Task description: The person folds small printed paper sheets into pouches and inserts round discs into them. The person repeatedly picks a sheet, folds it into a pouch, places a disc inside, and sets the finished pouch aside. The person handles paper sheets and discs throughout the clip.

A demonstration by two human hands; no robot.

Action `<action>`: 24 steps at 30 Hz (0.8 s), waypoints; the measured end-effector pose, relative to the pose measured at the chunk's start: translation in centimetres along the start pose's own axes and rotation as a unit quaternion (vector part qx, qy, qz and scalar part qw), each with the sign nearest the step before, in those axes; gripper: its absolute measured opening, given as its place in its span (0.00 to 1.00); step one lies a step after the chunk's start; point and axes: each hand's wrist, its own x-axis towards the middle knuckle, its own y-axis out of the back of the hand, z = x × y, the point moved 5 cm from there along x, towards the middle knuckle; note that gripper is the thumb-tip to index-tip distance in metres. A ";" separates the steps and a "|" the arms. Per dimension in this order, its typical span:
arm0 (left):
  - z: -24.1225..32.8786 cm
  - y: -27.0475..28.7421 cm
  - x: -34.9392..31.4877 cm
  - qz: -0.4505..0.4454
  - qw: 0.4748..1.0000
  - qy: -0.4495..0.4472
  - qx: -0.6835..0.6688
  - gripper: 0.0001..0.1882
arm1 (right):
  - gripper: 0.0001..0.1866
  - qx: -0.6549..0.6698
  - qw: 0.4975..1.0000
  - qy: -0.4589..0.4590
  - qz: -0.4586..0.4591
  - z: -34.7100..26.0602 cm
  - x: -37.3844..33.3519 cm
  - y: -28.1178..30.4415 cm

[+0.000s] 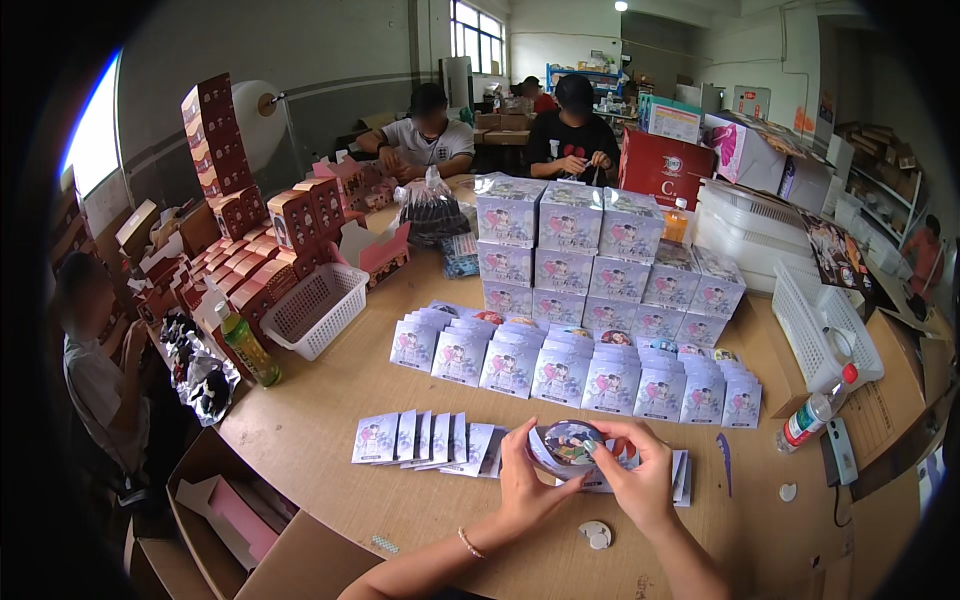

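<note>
In front of me, both hands are around a round picture badge (568,440) with a dark, colourful face. My left hand (530,475) grips it from the left, fingers wrapped round its rim. From the right, my right hand (640,478) closes on the same badge, its thumb on the top face; whether more badges lie beneath is hidden. Under and beside the hands lies a row of pale purple printed packets (440,440). Farther back, several stacks of like packets (560,375) stand fanned, with round badges showing behind them. A whitish round piece (596,535) lies near my right wrist.
Purple printed boxes (570,220) are piled behind the packets. White baskets (318,310) stand left and right. A green bottle (245,345) is at left, a clear bottle (805,420) at right, near a purple strip (725,463). Other people sit around the table (330,510).
</note>
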 end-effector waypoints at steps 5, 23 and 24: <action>-0.5 0.0 -0.3 0.044 0.998 -0.020 -0.038 0.53 | 0.14 -0.010 1.000 -0.016 -0.008 0.1 -0.3 -0.8; 0.2 0.4 -0.4 0.060 0.995 -0.070 -0.038 0.52 | 0.14 -0.038 0.999 0.031 0.022 -0.1 -0.3 -0.7; 0.2 0.4 -0.3 0.061 0.995 -0.071 -0.037 0.52 | 0.15 -0.038 0.999 0.029 0.020 -0.1 -0.3 -0.7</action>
